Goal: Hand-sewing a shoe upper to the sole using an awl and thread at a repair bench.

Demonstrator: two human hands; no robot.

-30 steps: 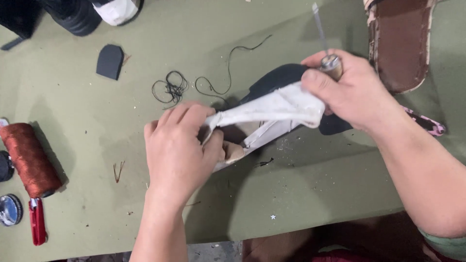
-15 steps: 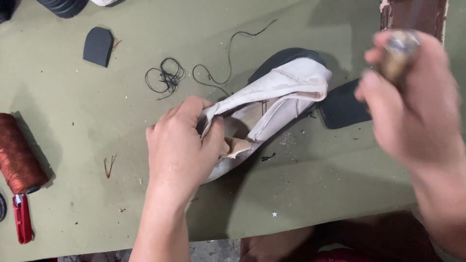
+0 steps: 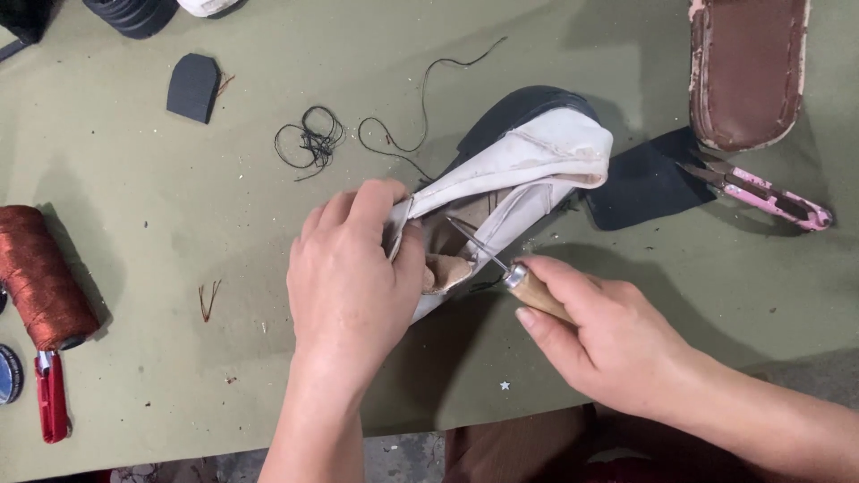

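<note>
Fingers of left hand (image 3: 353, 277) clamp white shoe (image 3: 514, 174); right hand (image 3: 608, 335) grips awl (image 3: 514, 273), tip seemingly inside.

One shoe (image 3: 523, 170), one awl (image 3: 510, 268), two snips (image 3: 761, 192)

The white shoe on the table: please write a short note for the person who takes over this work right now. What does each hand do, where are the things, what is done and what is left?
Left hand: grips the white shoe at its opening and holds it on the table.
Right hand: holds an awl by its wooden handle, the metal tip inside the shoe opening.
Nearby: black thread above the left hand, brown spool at the left edge, pink snips and a brown sole at the right.
Done: awl is placed in the shoe. No finished stitches can be seen.
Left: no thread is on the awl yet; the sewing seems still to do.
</note>
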